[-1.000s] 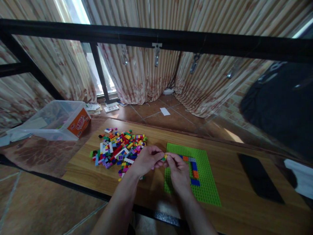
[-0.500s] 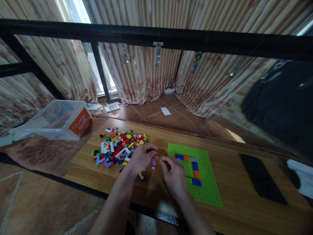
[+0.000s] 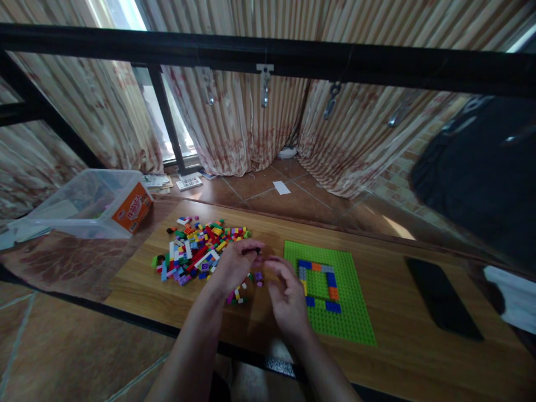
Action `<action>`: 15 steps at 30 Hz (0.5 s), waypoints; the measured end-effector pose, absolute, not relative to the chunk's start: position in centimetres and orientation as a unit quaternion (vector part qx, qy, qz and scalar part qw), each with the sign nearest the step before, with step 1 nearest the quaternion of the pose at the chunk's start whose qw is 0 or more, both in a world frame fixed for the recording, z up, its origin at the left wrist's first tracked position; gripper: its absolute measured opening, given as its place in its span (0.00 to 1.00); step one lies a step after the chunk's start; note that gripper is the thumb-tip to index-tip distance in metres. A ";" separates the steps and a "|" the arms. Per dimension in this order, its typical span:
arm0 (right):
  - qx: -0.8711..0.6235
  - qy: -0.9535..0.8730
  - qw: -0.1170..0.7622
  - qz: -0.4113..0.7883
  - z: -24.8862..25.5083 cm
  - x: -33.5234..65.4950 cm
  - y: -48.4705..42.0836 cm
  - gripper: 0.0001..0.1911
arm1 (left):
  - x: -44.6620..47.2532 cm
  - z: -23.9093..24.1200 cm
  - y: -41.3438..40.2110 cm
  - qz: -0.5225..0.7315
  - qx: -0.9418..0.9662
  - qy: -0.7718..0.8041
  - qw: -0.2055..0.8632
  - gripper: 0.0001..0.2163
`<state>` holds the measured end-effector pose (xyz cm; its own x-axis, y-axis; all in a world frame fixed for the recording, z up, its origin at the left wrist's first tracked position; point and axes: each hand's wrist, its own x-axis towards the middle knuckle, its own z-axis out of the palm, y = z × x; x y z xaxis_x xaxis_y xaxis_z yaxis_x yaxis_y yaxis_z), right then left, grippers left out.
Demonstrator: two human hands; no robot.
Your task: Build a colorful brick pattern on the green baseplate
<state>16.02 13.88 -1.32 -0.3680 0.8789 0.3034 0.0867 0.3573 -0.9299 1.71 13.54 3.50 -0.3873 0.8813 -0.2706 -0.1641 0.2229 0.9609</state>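
My left hand [image 3: 237,267] rests at the right edge of a heap of small coloured bricks [image 3: 196,251], its thumb and forefinger pinched on a small dark brick [image 3: 252,251]. My right hand [image 3: 287,293] hovers just left of the green baseplate [image 3: 349,318], fingers loosely curled and apart, nothing in them. On the baseplate stands a ring of bricks [image 3: 320,282] in blue, orange, grey and yellow. A few loose bricks [image 3: 257,277] lie between my two hands.
A clear plastic tub with an orange label [image 3: 90,204] lies on its side at the left. A black flat slab [image 3: 441,298] lies on the wooden table [image 3: 397,340] at the right. A black rail [image 3: 293,58] crosses overhead, curtains behind it.
My hands have come apart; the small yellow piece they held together is gone from my fingers. My right hand drew back left off the baseplate and opened. My left hand went to the heap's edge.
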 end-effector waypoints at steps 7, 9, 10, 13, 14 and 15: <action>-0.401 -0.691 0.439 0.411 0.1 17.9 15.0 0.11 | 2.9 3.8 13.2 0.498 0.331 0.560 0.573 0.09; -0.408 -0.692 0.434 0.408 0.4 18.3 15.1 0.10 | 3.6 4.0 13.3 0.483 0.338 0.562 0.580 0.08; -0.415 -0.690 0.432 0.406 0.5 18.5 15.1 0.10 | 3.9 4.1 13.3 0.477 0.340 0.563 0.583 0.07; -0.424 -0.689 0.430 0.402 0.5 19.3 15.3 0.09 | 4.8 4.1 13.5 0.471 0.347 0.560 0.587 0.06; -0.421 -0.689 0.431 0.403 0.5 19.6 15.4 0.09 | 5.0 4.1 13.6 0.471 0.351 0.557 0.587 0.06; -0.416 -0.690 0.433 0.405 0.5 20.0 15.5 0.09 | 5.3 3.9 13.7 0.471 0.357 0.554 0.586 0.06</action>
<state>19.96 15.47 0.55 -0.2790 0.9246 0.2595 0.2244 0.3256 -0.9185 5.32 13.69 3.92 -0.0575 0.9482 -0.3123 -0.1571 0.3004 0.9408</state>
